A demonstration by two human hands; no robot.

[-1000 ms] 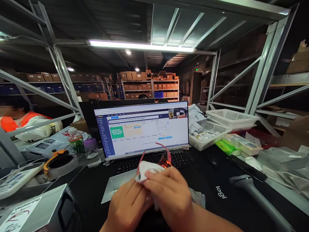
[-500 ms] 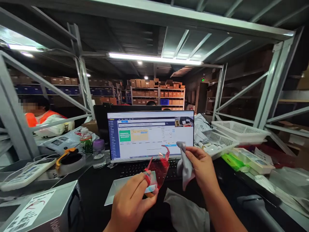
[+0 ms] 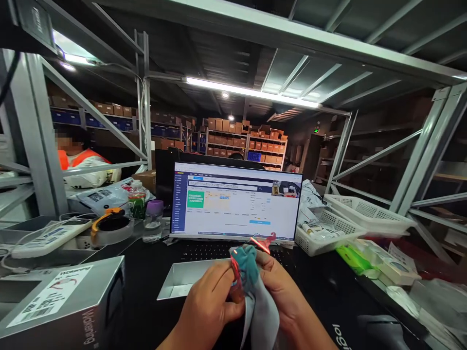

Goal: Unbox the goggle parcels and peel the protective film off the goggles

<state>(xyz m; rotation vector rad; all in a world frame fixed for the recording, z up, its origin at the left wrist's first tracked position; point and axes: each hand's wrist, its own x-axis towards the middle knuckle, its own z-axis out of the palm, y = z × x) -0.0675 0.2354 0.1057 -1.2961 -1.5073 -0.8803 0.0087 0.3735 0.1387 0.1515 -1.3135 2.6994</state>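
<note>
My left hand (image 3: 209, 304) pinches a pair of red-tinted glasses (image 3: 239, 279) by the near side of the frame, in front of the laptop. My right hand (image 3: 282, 296) is closed around a grey cleaning cloth (image 3: 255, 296) that is wrapped over the lens. One red temple arm (image 3: 264, 241) sticks out above my fingers. Both hands hover over the black desk mat, just before the laptop keyboard (image 3: 219, 251).
The laptop screen (image 3: 235, 203) shows a web form. A silver box (image 3: 65, 304) lies at the near left, a tape dispenser (image 3: 109, 226) and bottles (image 3: 137, 199) behind it. White baskets (image 3: 361, 214) and green packets (image 3: 352, 257) sit right. A person in an orange vest (image 3: 82, 158) works at far left.
My right hand brought the cloth back from the right onto the glasses; both hands have come together around the lens. My head has tilted up and to the right a little.
</note>
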